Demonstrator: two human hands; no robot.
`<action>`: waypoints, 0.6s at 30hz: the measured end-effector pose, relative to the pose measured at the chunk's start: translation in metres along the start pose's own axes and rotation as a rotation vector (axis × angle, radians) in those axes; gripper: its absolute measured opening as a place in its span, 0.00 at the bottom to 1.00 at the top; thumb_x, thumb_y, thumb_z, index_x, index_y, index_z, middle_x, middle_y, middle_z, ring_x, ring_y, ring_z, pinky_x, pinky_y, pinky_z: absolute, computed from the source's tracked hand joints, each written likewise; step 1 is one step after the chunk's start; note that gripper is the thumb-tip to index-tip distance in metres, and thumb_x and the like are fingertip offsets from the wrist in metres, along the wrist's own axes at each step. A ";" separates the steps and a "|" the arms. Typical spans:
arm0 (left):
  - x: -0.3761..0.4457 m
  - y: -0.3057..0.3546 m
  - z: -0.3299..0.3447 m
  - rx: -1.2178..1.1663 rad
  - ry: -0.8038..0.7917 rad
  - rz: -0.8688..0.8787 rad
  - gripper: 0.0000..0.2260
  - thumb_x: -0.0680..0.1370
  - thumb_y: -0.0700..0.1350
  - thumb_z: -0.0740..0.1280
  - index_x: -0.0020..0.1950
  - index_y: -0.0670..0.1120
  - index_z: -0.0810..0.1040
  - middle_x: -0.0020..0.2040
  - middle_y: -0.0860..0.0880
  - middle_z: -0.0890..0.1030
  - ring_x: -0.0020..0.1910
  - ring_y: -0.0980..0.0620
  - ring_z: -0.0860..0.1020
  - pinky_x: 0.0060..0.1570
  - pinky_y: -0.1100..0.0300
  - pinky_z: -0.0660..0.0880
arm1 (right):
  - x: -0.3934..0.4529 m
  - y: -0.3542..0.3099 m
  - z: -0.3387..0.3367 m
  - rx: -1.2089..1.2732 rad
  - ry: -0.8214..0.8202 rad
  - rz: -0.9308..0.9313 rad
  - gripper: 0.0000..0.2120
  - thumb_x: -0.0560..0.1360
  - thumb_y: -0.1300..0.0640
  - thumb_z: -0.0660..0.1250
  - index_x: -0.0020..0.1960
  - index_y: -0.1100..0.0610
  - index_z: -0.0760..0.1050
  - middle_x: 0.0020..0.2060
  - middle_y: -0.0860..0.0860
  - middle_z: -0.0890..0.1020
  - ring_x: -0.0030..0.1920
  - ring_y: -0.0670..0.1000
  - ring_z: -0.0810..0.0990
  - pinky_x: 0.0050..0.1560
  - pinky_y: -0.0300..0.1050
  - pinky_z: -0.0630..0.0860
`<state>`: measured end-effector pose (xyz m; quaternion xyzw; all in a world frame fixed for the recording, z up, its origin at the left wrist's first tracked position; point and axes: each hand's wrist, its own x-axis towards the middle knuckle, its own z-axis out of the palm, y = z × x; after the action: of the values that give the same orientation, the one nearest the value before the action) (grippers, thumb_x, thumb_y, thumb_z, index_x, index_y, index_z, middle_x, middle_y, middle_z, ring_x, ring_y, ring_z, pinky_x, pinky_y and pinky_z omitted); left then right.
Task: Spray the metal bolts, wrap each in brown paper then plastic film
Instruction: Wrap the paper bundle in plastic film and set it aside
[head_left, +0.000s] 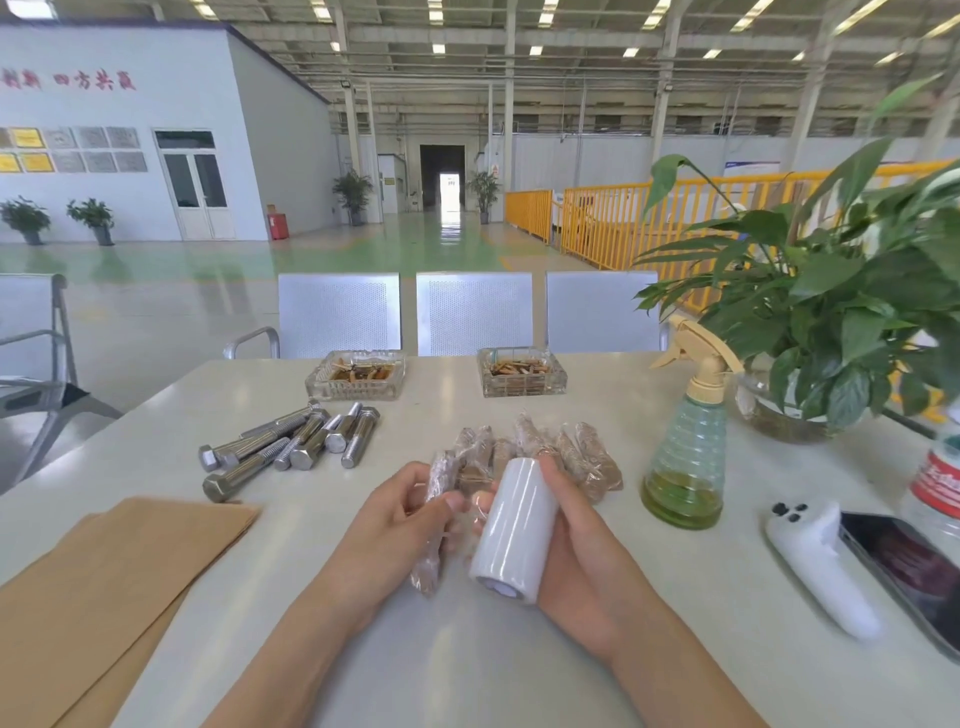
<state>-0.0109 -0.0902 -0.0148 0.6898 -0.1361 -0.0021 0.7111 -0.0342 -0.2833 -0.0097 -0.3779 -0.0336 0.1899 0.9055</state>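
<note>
Wrapping stage, item in hand: one paper-wrapped bolt (435, 525), lower centre of frame, already sheathed in some clear film.

Left hand (387, 540): fingers curled round the wrapped bolt, thumb tip pinching it near its upper part. Bolt stands roughly upright, tilted slightly, its lower end clear of the hand.

Right hand (574, 545): curled round a white plastic film roll (514, 530), which touches or nearly touches the bolt on its right. A short span of film seems to bridge the two; its exact edge cannot be told.

Method, as a judgement: keep the film taut between roll and bolt, turn the bolt with the left fingers while the roll pays out, overlap each turn, and cover both ends before tearing off. Slack film would likely bunch and leave paper exposed.

Stock, centre, just above the hands: wrapped bolts (545, 452), a cluster lying side by side, finished.

Stock, centre left: bare metal bolts (291, 447), a loose pile, well apart from both hands, not yet wrapped.

Lower left: brown paper sheets (104, 577), stacked flat on the table (467, 675).

Centre right: spray bottle (685, 447), upright, yellow-green liquid low inside, near the right hand but untouched.
</note>
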 end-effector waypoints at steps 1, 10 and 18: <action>0.001 -0.001 0.003 -0.030 0.015 -0.003 0.05 0.81 0.41 0.69 0.52 0.41 0.75 0.41 0.41 0.82 0.35 0.47 0.78 0.35 0.56 0.74 | 0.000 0.000 0.000 0.037 -0.036 0.008 0.24 0.74 0.41 0.77 0.56 0.60 0.86 0.58 0.62 0.83 0.61 0.63 0.83 0.62 0.61 0.78; 0.010 -0.006 0.010 -0.022 0.100 -0.130 0.13 0.82 0.47 0.64 0.48 0.37 0.76 0.36 0.42 0.78 0.33 0.47 0.76 0.32 0.56 0.72 | 0.006 0.003 -0.001 -0.039 -0.047 -0.052 0.23 0.82 0.40 0.65 0.64 0.57 0.83 0.65 0.60 0.81 0.66 0.59 0.80 0.67 0.58 0.76; 0.001 -0.004 -0.003 -0.097 0.051 -0.042 0.03 0.79 0.40 0.72 0.51 0.43 0.84 0.47 0.32 0.84 0.42 0.42 0.84 0.43 0.49 0.81 | 0.000 0.000 -0.011 -0.100 0.081 -0.070 0.25 0.70 0.53 0.80 0.63 0.62 0.79 0.46 0.60 0.84 0.45 0.58 0.86 0.46 0.52 0.83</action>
<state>-0.0091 -0.0880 -0.0189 0.6569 -0.1034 -0.0060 0.7468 -0.0317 -0.2908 -0.0173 -0.4287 -0.0196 0.1410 0.8922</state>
